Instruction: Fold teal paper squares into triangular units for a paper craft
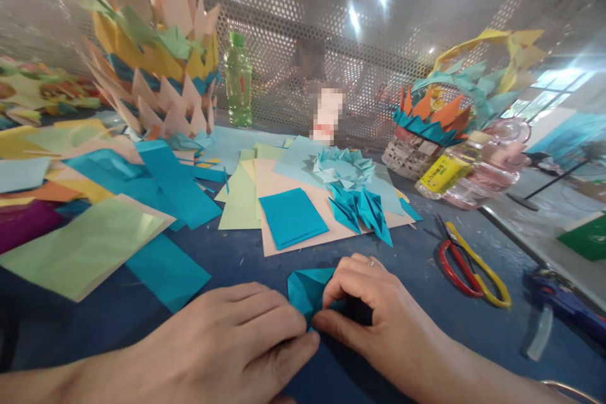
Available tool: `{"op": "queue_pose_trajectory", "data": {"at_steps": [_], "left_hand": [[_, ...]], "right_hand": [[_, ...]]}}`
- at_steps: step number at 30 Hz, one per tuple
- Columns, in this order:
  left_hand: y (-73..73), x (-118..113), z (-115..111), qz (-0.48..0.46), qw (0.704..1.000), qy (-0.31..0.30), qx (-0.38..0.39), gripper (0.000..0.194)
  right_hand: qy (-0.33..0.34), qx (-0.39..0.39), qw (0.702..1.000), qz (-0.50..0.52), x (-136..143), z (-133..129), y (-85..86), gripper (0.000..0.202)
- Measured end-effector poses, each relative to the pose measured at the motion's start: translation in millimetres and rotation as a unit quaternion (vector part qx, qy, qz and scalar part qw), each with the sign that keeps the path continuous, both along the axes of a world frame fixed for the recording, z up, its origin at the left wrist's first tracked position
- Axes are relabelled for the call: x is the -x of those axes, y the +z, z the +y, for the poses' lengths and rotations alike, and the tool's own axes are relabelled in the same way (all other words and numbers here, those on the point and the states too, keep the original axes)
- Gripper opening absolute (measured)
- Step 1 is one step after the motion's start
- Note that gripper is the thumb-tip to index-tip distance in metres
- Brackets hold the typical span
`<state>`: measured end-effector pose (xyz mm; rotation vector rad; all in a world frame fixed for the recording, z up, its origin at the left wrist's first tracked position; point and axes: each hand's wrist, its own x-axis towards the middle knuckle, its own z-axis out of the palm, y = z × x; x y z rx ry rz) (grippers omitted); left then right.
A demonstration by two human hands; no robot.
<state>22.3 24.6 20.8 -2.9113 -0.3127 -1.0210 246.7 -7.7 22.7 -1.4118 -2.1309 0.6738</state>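
Observation:
A small piece of blue folded paper (303,287) lies on the dark blue table near its front, partly covered by my hands. My left hand (241,334) lies over its lower left part, fingers together and bent at its edge. From the right, my right hand (369,309) pinches the paper between thumb and fingers; a ring is on one finger. Just beyond sits a stack of blue paper squares (293,218). Beside that stack are several folded blue paper pieces (360,209) and a pale blue folded paper ring (343,167).
Loose colored sheets (89,243) spread over the left side. A tall paper-petal construction (175,107) and a green bottle (238,79) stand behind. At right are scissors (473,265), a glue gun (563,303), a clear bottle with yellow label (442,170) and a paper-decorated basket (411,148).

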Motion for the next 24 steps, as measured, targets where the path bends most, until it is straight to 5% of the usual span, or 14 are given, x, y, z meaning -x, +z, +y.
{"op": "queue_pose_trajectory", "data": {"at_steps": [24], "left_hand": [[-4.1, -1.8, -2.9, -0.033, 0.999, 0.016, 0.01, 0.04]], "right_hand": [[-0.021, 0.011, 1.0, -0.002, 5.0, -1.1, 2.5, 0.021]]}}
